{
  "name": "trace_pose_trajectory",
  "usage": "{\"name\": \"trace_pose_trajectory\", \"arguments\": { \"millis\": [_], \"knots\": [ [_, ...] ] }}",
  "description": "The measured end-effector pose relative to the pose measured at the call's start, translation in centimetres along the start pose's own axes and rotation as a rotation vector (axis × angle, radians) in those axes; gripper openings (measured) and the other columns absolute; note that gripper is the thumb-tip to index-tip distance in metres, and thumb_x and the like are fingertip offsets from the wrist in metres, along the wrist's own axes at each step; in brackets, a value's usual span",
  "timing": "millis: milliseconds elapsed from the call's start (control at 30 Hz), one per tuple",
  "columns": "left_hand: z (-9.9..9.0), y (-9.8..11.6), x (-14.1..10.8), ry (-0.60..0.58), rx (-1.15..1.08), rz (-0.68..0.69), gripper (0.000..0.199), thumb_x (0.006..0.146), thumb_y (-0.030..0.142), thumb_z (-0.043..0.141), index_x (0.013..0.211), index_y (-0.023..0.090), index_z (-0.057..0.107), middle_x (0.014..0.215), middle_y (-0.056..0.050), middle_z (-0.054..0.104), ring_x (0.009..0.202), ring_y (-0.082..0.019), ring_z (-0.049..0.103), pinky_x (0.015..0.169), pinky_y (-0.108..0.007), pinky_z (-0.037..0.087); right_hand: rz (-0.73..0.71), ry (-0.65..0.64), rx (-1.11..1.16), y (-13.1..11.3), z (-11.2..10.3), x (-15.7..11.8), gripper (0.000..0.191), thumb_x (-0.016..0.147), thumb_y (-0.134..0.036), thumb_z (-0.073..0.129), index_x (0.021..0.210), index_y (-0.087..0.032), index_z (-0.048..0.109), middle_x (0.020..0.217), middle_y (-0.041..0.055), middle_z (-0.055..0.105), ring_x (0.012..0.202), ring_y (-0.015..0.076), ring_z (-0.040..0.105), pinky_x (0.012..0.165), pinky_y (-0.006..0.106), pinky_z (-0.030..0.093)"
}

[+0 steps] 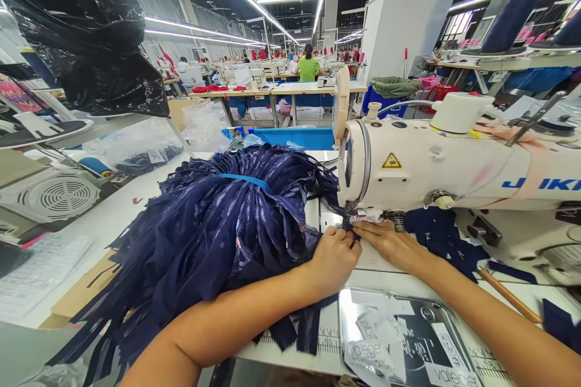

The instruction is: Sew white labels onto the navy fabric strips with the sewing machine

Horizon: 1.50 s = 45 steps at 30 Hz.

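Observation:
My left hand (334,259) is closed on the edge of a navy fabric piece (349,228), just in front of the needle area of a cream sewing machine (408,154). My right hand (385,243) lies with its fingers stretched out on the machine bed, fingertips at the same fabric beside the presser foot. A large bundle of navy lace-trimmed fabric pieces (195,236), bound by a blue band (245,180), spreads to the left under my left forearm. The needle and the fabric under it are mostly hidden.
A clear-topped tray (411,338) with white "valege" labels (363,347) lies at the front. Navy scraps (436,236) and a wooden-coloured stick (511,295) are on the right. A black plastic bag (91,36) hangs upper left. A person in green (308,66) sits farther back.

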<state>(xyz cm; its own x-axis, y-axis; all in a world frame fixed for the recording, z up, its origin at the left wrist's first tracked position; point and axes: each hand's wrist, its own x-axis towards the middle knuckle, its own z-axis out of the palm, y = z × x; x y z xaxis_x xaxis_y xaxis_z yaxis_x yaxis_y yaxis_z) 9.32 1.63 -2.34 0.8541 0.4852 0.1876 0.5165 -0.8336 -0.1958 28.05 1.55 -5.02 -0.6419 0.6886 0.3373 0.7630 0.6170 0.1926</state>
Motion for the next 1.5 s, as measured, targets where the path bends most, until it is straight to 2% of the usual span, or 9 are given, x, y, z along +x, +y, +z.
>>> {"name": "trace_pose_trajectory", "arguments": {
  "millis": [267, 467, 600, 800, 967, 1100, 1200, 1267, 1500],
  "knots": [
    [0.0, -0.2, 0.4, 0.015, -0.017, -0.006, 0.019, 0.079, 0.010, 0.046, 0.095, 0.006, 0.056, 0.092, -0.010, 0.062, 0.082, -0.022, 0.053, 0.067, -0.036, 0.038, -0.034, 0.013, -0.006, 0.2, -0.5, 0.3, 0.043, 0.078, -0.001, 0.038, 0.113, -0.015, 0.058, 0.113, 0.0111, 0.061, 0.097, 0.0211, 0.060, 0.077, 0.034, 0.052],
    [0.1, -0.3, 0.4, 0.028, -0.008, -0.014, 0.017, 0.079, 0.010, 0.046, 0.093, 0.007, 0.056, 0.093, -0.010, 0.062, 0.081, -0.021, 0.053, 0.067, -0.035, 0.036, 0.035, -0.022, -0.019, 0.1, -0.8, 0.3, 0.047, 0.079, -0.003, 0.035, 0.119, -0.020, 0.054, 0.113, 0.0085, 0.061, 0.092, 0.0203, 0.062, 0.069, 0.032, 0.054],
    [0.2, -0.4, 0.5, 0.033, 0.000, -0.020, 0.018, 0.079, 0.009, 0.046, 0.093, 0.007, 0.056, 0.092, -0.010, 0.062, 0.080, -0.021, 0.053, 0.066, -0.035, 0.036, 0.032, 0.004, -0.027, 0.0, -1.1, 0.6, 0.046, 0.079, -0.003, 0.036, 0.118, -0.020, 0.055, 0.109, 0.0074, 0.063, 0.089, 0.0190, 0.063, 0.071, 0.030, 0.054],
    [0.5, -0.4, 0.8, 0.042, 0.010, -0.029, 0.022, 0.079, 0.008, 0.045, 0.098, 0.004, 0.054, 0.091, -0.011, 0.063, 0.078, -0.021, 0.053, 0.065, -0.035, 0.036, 0.042, 0.038, -0.014, 0.2, -0.4, 0.8, 0.045, 0.078, -0.002, 0.037, 0.115, -0.019, 0.057, 0.107, 0.0071, 0.064, 0.089, 0.0188, 0.063, 0.074, 0.032, 0.053],
    [0.0, -0.4, 0.4, 0.019, 0.001, -0.025, 0.026, 0.083, 0.008, 0.040, 0.106, 0.003, 0.052, 0.098, -0.011, 0.062, 0.081, -0.021, 0.052, 0.066, -0.035, 0.035, 0.073, 0.061, 0.067, 0.3, -0.2, 0.9, 0.037, 0.079, -0.006, 0.041, 0.109, -0.018, 0.060, 0.095, 0.0077, 0.068, 0.083, 0.0197, 0.064, 0.071, 0.031, 0.053],
    [-0.4, -1.7, -0.5, -0.002, -0.090, -0.009, 0.022, 0.085, 0.011, 0.041, 0.103, 0.011, 0.054, 0.097, -0.006, 0.064, 0.084, -0.019, 0.051, 0.070, -0.034, 0.033, 0.101, 0.117, 0.090, -0.1, -0.4, 0.8, 0.031, 0.083, -0.013, 0.041, 0.104, -0.017, 0.063, 0.093, 0.0088, 0.068, 0.079, 0.0190, 0.064, 0.068, 0.031, 0.053],
    [-0.4, -3.3, -1.1, -0.017, -0.179, -0.049, 0.018, 0.083, 0.011, 0.045, 0.095, 0.015, 0.058, 0.090, -0.002, 0.065, 0.084, -0.018, 0.051, 0.072, -0.034, 0.032, 0.101, 0.159, 0.107, -0.9, -0.4, 0.7, 0.029, 0.085, -0.017, 0.039, 0.100, -0.016, 0.064, 0.095, 0.0108, 0.066, 0.081, 0.0192, 0.063, 0.069, 0.031, 0.053],
    [-0.4, -4.0, -1.3, -0.011, -0.205, -0.074, 0.020, 0.081, 0.009, 0.046, 0.096, 0.015, 0.058, 0.088, -0.002, 0.065, 0.084, -0.018, 0.051, 0.073, -0.034, 0.033, 0.097, 0.155, 0.132, -1.5, -0.5, 0.7, 0.029, 0.086, -0.019, 0.038, 0.100, -0.015, 0.063, 0.096, 0.0113, 0.064, 0.083, 0.0197, 0.062, 0.071, 0.033, 0.053],
    [-0.2, -3.6, -0.6, -0.042, -0.213, -0.074, 0.033, 0.079, 0.011, 0.043, 0.109, 0.015, 0.057, 0.099, -0.007, 0.057, 0.090, -0.021, 0.048, 0.073, -0.034, 0.036, 0.175, 0.162, 0.323, -1.5, 0.3, 0.7, 0.029, 0.086, -0.021, 0.039, 0.102, -0.019, 0.063, 0.101, 0.0091, 0.063, 0.089, 0.0198, 0.060, 0.078, 0.036, 0.051]
  ]
}}
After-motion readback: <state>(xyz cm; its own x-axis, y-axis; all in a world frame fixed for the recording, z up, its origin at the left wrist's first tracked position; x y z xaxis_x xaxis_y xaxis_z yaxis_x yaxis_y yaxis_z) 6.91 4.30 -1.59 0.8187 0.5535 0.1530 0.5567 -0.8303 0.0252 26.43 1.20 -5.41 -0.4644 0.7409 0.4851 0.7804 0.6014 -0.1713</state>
